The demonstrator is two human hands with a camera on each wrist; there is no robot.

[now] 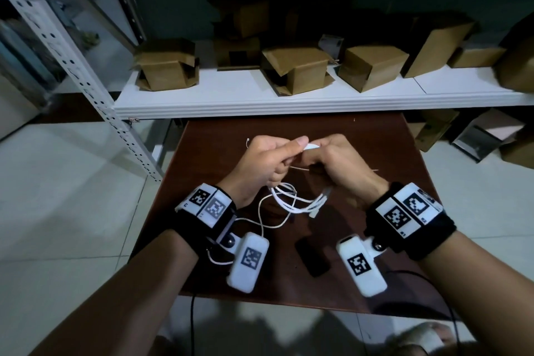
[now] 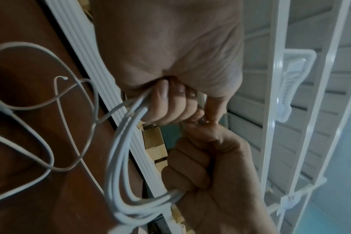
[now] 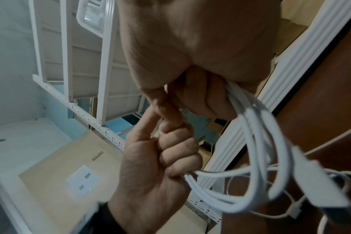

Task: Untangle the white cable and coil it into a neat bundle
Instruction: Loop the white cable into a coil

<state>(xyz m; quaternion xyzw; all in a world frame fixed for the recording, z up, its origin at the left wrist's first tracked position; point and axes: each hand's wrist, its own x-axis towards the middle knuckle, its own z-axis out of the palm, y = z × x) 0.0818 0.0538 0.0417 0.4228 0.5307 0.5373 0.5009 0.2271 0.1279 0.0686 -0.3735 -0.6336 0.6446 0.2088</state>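
Pale floor tiles (image 1: pixel 66 182) surround a small dark-brown table (image 1: pixel 404 170), whose far edge sits under the front lip of a white shelf (image 1: pixel 260 101); its near edge lies just below the wrists, and bare wood stays open to the left and right of the hands. A perforated white upright (image 1: pixel 86 81) of the shelf slants down at the left, just beside the table's far left corner.

Above the middle of the table, the left hand (image 1: pixel 260 165) and right hand (image 1: pixel 344 165) meet, both clenched around the white cable (image 1: pixel 300 199). It is smooth and round, gathered into several loops that hang between the two fists, with the thumbs pinching a flat white piece at the top. In the right wrist view a flat rectangular plug end (image 3: pixel 319 186) dangles from the loops. A thinner white strand (image 1: pixel 268 220) trails loosely over the table below the left wrist.

Brown cardboard boxes (image 1: pixel 297 69) stand along the shelf, matte and creased, some with flaps hanging open; what they hold cannot be seen. More boxes (image 1: pixel 491 136) sit on the floor to the right. A small black object (image 1: pixel 312 257) lies on the table between the forearms.
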